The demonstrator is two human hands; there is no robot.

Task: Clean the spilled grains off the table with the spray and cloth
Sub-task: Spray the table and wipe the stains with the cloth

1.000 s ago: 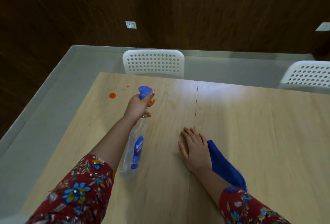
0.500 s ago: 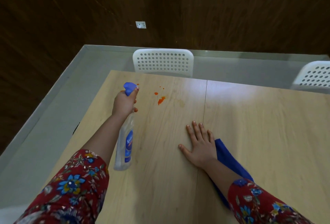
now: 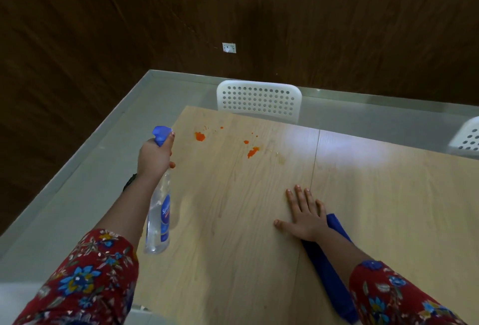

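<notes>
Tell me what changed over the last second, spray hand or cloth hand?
The left hand, still gripping the spray bottle, swung left: it was over the right patch of orange grains, and now sits left of both patches, near the left edge of the table. Nothing was picked up or let go. The right hand stays flat on the table, the blue cloth under its wrist; grains unwiped.

Your spray bottle [image 3: 159, 210] is clear, with a blue trigger head and a blue label. The cloth [image 3: 329, 278] is deep blue. The spilled grains [image 3: 200, 136] are bright orange against the pale wood-grain table [image 3: 233, 234]. Your sleeves [image 3: 85, 280] are dark red with blue and yellow flowers. The chair [image 3: 259, 100] is white, dotted with round holes.
</notes>
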